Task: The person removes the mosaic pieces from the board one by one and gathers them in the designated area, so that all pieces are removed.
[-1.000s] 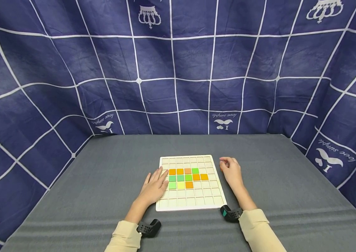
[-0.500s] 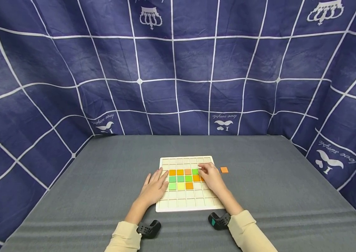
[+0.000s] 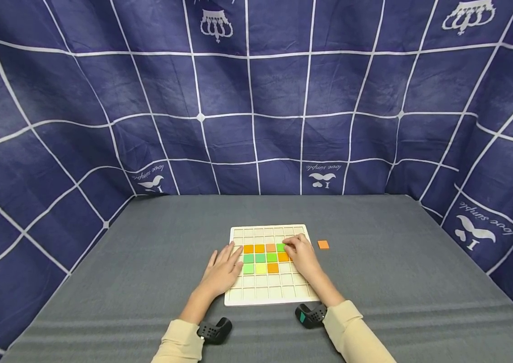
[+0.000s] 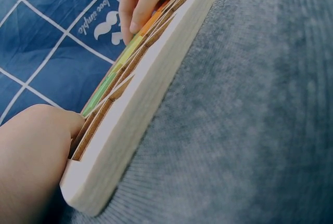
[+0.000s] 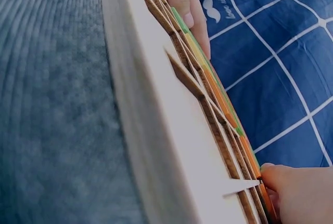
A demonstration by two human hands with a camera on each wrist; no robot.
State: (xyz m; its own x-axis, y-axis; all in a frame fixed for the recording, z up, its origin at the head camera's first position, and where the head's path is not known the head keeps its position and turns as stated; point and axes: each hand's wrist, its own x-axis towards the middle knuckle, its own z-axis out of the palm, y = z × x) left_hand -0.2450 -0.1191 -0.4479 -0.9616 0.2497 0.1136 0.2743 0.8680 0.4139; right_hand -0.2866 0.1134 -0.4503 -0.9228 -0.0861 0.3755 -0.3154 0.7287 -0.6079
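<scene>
A pale wooden grid board (image 3: 263,293) lies on the grey cloth, with several coloured square tiles in its middle cells. My left hand (image 3: 221,272) rests flat on the board's left edge, fingers spread beside the leftmost tiles. My right hand (image 3: 303,256) is over the board's right part, thumb and fingers bent together at the right side of a green tile (image 3: 280,247). In the right wrist view, the thumb of the right hand (image 5: 302,193) meets the tiles' edge. I cannot tell whether a tile is between its fingertips. The right hand hides some cells and part of an orange tile (image 3: 283,257).
A loose orange tile (image 3: 323,244) lies on the grey cloth (image 3: 374,262), just right of the board. A blue curtain (image 3: 279,136) with white lines closes off the back and sides. Each wrist wears a black band, the left band (image 3: 214,330) lying near the board's front corner.
My right hand has moved left from beside the board onto its right part, uncovering the loose orange tile, then shifted slightly further left. The left hand has stayed in place.
</scene>
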